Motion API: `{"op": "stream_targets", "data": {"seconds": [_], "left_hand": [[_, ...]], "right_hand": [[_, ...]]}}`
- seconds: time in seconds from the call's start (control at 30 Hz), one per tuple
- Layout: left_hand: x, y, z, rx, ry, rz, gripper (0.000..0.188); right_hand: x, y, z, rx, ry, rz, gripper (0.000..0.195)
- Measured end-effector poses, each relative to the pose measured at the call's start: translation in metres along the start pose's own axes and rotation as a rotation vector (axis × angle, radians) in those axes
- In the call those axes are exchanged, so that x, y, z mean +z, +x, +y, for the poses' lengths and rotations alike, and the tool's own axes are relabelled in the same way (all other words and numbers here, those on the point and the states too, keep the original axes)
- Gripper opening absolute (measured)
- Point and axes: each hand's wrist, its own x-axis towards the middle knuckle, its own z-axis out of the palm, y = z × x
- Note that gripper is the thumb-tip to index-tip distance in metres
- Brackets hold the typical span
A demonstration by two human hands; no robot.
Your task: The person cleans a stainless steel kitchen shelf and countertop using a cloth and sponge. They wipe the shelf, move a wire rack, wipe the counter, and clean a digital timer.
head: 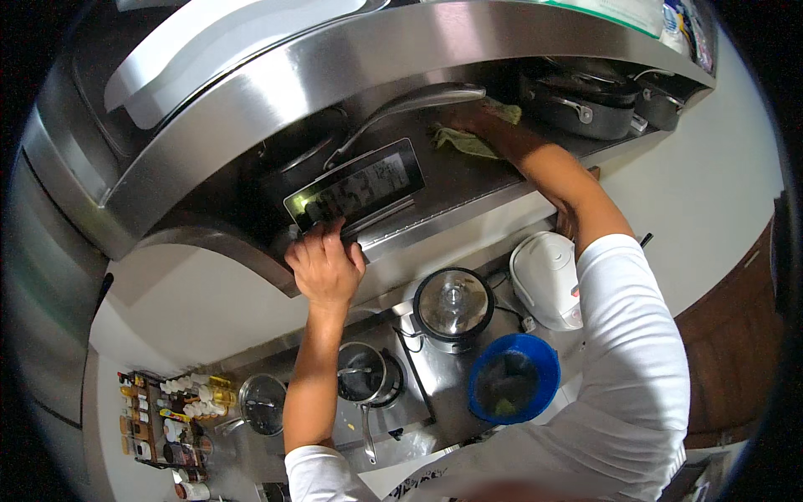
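At the front edge of a dark steel shelf [452, 194], my left hand [326, 260] has its fingers curled over the lip. Its fingertips overlap the lower left corner of a digital clock [357, 185]; whether they press on it cannot be told. Deeper on the shelf, in shade, my right hand [469, 118] holds a green cloth [467, 143] against the surface. Part of that cloth shows beyond the hand. Behind the clock lies a pan with a long metal handle [426, 100], its body mostly in shadow.
Dark lidded pots [580, 103] stand on the shelf's right end. Below are a glass-lidded cooker [454, 302], a white appliance [549, 279], a blue basin [514, 379] holding water, and a saucepan [362, 373] on the stove. A glass-lidded pan [262, 405] sits near a spice rack [166, 420].
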Motion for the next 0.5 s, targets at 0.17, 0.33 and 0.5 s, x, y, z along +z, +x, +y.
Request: {"op": "stream_targets", "data": {"seconds": [0.17, 0.33, 0.5], "left_hand": [[-0.003, -0.003, -0.005, -0.004, 0.030, 0.047, 0.040], [0.005, 0.001, 0.002, -0.010, 0.012, 0.081, 0.038], [-0.004, 0.000, -0.010, -0.047, 0.009, 0.129, 0.045]], "right_hand": [[0.016, 0.008, -0.030, -0.321, 0.022, -0.060, 0.044], [0.012, -0.006, -0.013, -0.520, 0.102, 0.021, 0.036], [-0.027, -0.091, -0.068, -0.642, 0.021, -0.083, 0.036]]}}
